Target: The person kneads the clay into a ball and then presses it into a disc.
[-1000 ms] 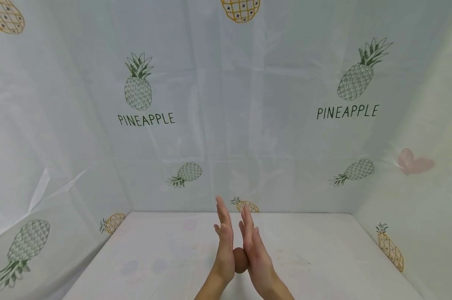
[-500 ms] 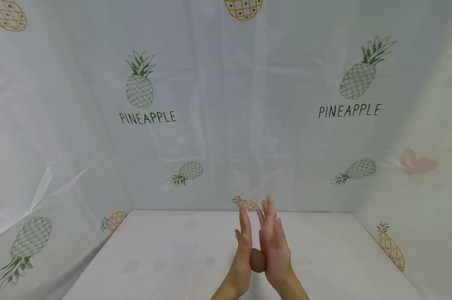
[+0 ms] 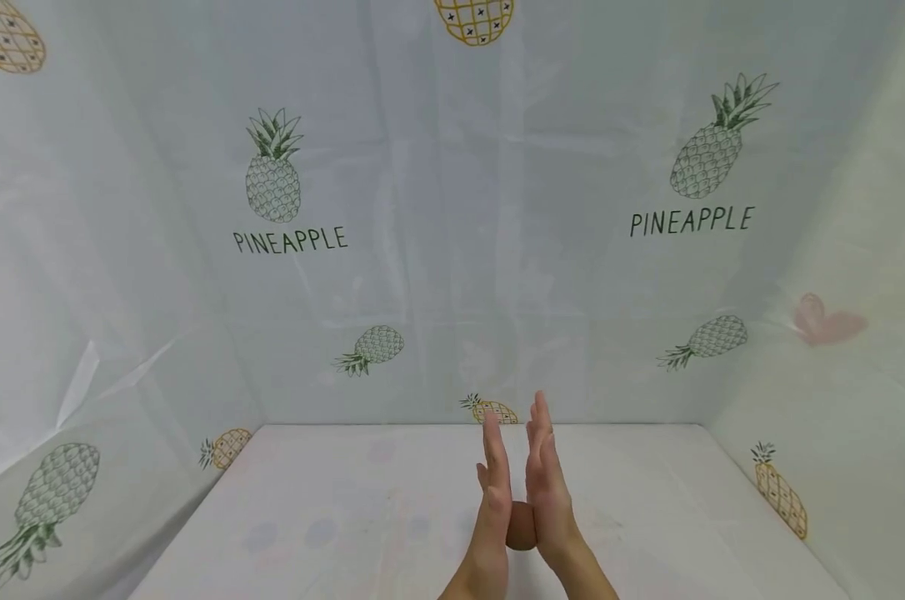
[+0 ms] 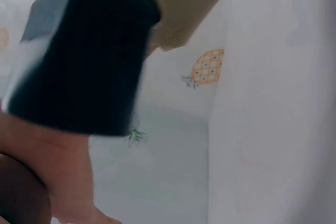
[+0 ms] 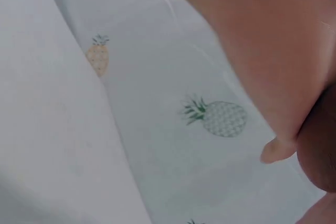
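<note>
A matte brown ball (image 3: 522, 527), like modelling clay, sits between the two palms in the head view. My left hand (image 3: 492, 508) presses its left side with straight fingers pointing up and away. On the other side, my right hand (image 3: 552, 500) lies flat against it, its fingertips reaching a little higher than the left ones. The fingertips of both hands stand apart. In the left wrist view the ball (image 4: 20, 192) shows at the lower left edge beside a palm. The right wrist view catches part of the ball (image 5: 319, 145) at its right edge, against skin.
Beneath the hands is a white table (image 3: 347, 500) with faint coloured stains. A pale curtain (image 3: 452, 208) printed with pineapples hangs behind it and along both sides. A dark box (image 4: 89, 56) and a tan sleeve (image 4: 181, 3) fill much of the left wrist view.
Both hands and the ball have moved right. The left fingertips, higher one second ago, are now lower than the right ones. The ball stays between the palms.
</note>
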Action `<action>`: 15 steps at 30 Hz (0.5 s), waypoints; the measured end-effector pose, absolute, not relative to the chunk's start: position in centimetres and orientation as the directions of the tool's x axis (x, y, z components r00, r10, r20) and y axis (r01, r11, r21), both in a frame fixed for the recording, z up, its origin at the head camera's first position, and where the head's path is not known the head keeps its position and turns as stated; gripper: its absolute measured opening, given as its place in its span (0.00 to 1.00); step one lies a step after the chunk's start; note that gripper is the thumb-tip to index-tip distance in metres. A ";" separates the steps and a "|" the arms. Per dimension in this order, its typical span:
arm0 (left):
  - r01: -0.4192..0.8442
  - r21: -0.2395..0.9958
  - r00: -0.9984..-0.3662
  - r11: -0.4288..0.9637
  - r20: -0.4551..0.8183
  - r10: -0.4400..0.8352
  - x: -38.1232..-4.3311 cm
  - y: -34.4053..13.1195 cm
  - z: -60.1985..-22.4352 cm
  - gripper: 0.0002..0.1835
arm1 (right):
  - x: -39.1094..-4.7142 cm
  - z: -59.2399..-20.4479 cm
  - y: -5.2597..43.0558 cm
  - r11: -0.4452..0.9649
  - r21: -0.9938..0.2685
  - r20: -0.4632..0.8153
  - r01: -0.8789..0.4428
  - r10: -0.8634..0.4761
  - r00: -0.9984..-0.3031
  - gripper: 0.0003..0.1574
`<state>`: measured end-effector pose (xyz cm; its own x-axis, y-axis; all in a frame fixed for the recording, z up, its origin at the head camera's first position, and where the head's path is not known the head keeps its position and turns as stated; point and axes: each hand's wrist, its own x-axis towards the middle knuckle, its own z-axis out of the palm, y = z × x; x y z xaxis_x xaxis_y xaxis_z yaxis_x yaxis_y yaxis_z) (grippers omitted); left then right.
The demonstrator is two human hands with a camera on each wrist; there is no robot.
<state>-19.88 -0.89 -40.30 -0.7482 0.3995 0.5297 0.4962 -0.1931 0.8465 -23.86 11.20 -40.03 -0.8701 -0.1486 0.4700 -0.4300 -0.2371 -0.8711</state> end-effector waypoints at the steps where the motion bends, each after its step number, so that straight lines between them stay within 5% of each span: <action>1: 0.484 0.854 -0.761 -0.193 0.519 0.390 -19.9 -1.1 -40.2 0.30 | -23.8 -40.1 11.0 -0.237 -0.882 0.452 -0.407 -0.185 -0.872 0.35; 8: 0.546 0.811 -0.746 -0.209 0.585 0.318 -21.8 -2.1 -40.2 0.31 | -23.1 -40.3 9.6 -0.288 -0.911 0.394 -0.294 -0.403 -0.826 0.37; 15: 0.574 0.798 -0.765 -0.181 0.602 0.228 -23.8 -3.2 -40.5 0.32 | -22.2 -39.8 8.9 -0.310 -0.898 0.424 -0.312 -0.425 -0.799 0.34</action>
